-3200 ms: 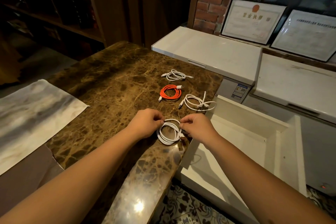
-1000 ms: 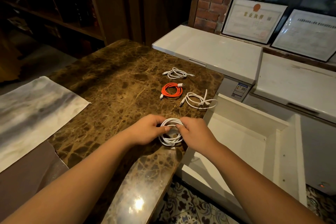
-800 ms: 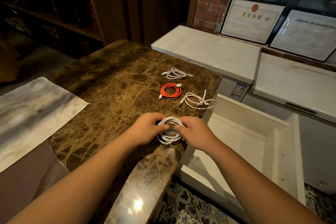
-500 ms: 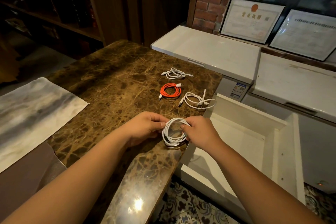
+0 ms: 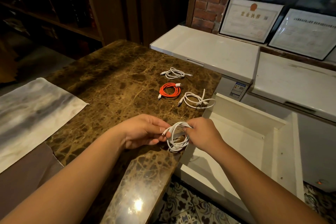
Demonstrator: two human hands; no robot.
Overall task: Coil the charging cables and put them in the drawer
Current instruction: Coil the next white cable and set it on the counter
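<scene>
Hands meet over the near corner of the tabletop (image 5: 112, 85). The right hand (image 5: 201, 135) grips one side of a white cable coil (image 5: 177, 137), its fingers curled round the bunched loops, while the left hand (image 5: 145, 132) pinches the cable's free plug end between thumb and fingertips just beside the coil. The coil hangs raised off the marble, right at the edge above the open drawer (image 5: 283, 151), which lies just to the right and below.

Farther back on the tabletop lie three more cables: an orange cable (image 5: 170, 90) wound tight, a loose white cable (image 5: 197, 100) near the drawer's back corner, and another white cable (image 5: 175, 73) beyond them.

The risk here, as I judge it, is the loops springing apart. If the plug end is let go before it is tucked through, the stiff wire could unwind as it drops in. The loose white one near the edge could also be knocked off by a passing wrist.
</scene>
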